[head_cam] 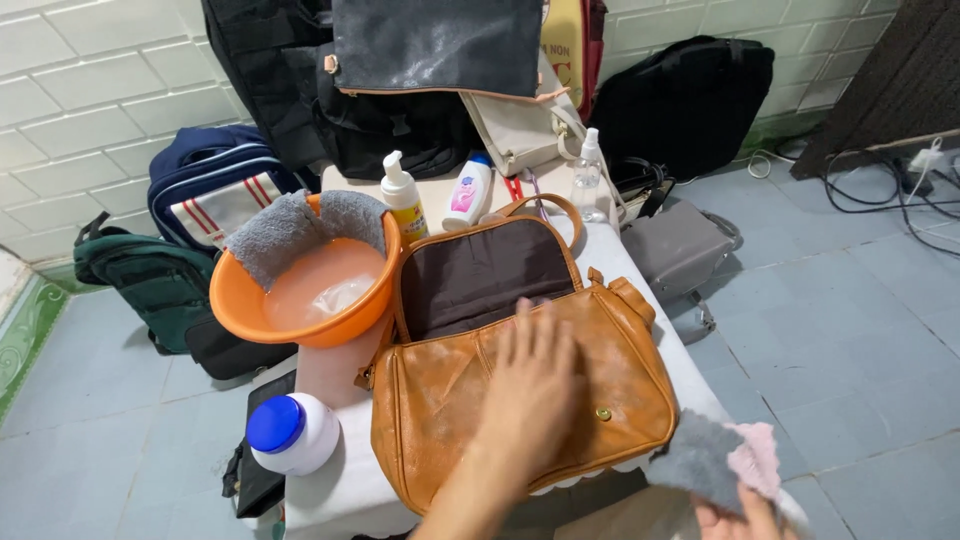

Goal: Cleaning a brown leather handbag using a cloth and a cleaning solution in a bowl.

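Head view. My left hand [530,395] lies flat on the tan leather handbag [520,400], palm down, fingers spread and blurred; the grip is released, pressing on the front panel and grasping nothing. The handbag rests on the white desk [345,490], its flap thrown back so that the brown lining [480,280] faces up. A brass stud [603,413] shows on the front panel, just right of my fingers.

My right hand [745,515] sits at the lower edge of the picture, only partly in view. Its grip is clenched on a grey and pink cloth [715,460], which hangs just off the handbag's lower right corner, near it; I cannot tell whether the two touch.

An orange basin [235,300] stands on the desk to the left of the handbag, touching its open flap, and holds cloudy pinkish water. A grey towel [290,230] is draped over the basin's far rim. A white jar with a blue lid [290,432] stands on the desk near the handbag's lower left corner.

Behind the handbag stand a yellow pump bottle [405,200], a white bottle [468,192] and a clear spray bottle [588,175]. Dark bags are stacked against the tiled wall; a grey bag [675,245] sits on the floor beside the desk.
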